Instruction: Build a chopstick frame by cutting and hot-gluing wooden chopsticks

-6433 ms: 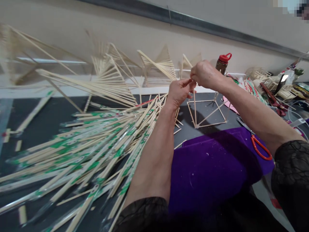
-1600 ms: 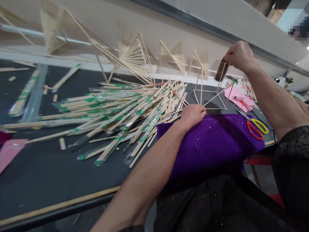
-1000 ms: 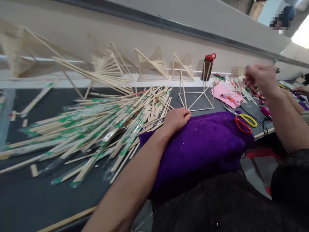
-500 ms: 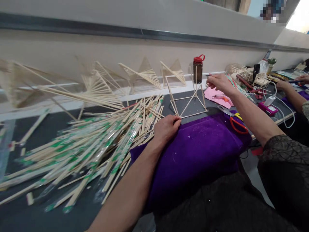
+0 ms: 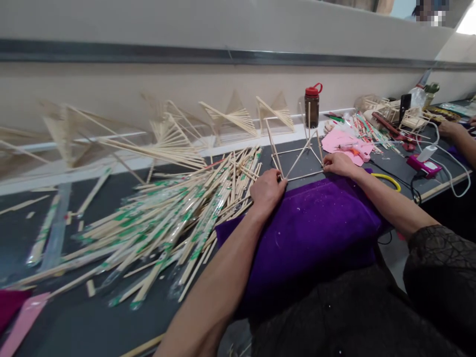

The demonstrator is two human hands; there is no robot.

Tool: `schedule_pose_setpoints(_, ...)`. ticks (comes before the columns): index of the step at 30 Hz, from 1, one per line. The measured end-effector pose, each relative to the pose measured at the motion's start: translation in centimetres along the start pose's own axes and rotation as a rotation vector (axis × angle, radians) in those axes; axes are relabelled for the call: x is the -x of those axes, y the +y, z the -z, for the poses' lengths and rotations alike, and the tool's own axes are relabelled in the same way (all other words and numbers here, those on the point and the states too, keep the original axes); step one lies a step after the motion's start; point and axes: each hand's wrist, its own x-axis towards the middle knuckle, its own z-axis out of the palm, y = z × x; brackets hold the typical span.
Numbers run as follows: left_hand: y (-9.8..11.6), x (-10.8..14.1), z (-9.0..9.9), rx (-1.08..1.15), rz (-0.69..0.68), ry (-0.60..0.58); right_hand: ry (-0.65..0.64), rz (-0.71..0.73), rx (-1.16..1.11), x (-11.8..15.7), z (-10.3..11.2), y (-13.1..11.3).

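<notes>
A small open frame of thin wooden sticks point(image 5: 302, 176), with uprights and a crossing diagonal, stands on the dark table at the far edge of a purple cloth point(image 5: 308, 228). My left hand point(image 5: 267, 191) pinches its near left corner, the fingers closed. At the near right corner, my right hand point(image 5: 339, 164) has its fingers closed on the frame, though the fingertips are partly hidden. Beyond my right hand lies a pink glue gun point(image 5: 353, 148) on pink paper point(image 5: 330, 141). Part of a yellow scissor handle point(image 5: 390, 179) shows beside my right forearm.
Many chopsticks point(image 5: 174, 223), some in plastic sleeves, are heaped to the left. Twisted stick models point(image 5: 226, 116) lean along the wall. A brown bottle with a red lid point(image 5: 311, 106) stands behind. A magenta power block point(image 5: 424, 166) and another person's hand point(image 5: 449, 130) are at right.
My right hand has come down from beside the bottle to the near right corner of the frame. The left hand keeps its hold. The view has shifted left.
</notes>
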Motion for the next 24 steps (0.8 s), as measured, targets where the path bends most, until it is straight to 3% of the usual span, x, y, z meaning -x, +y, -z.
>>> schedule_pose_setpoints(24, -0.9, -1.5, -0.1, 0.116, 0.038, -0.004, 0.133, 0.075, -0.106, -1.2, -2.8, 1.3)
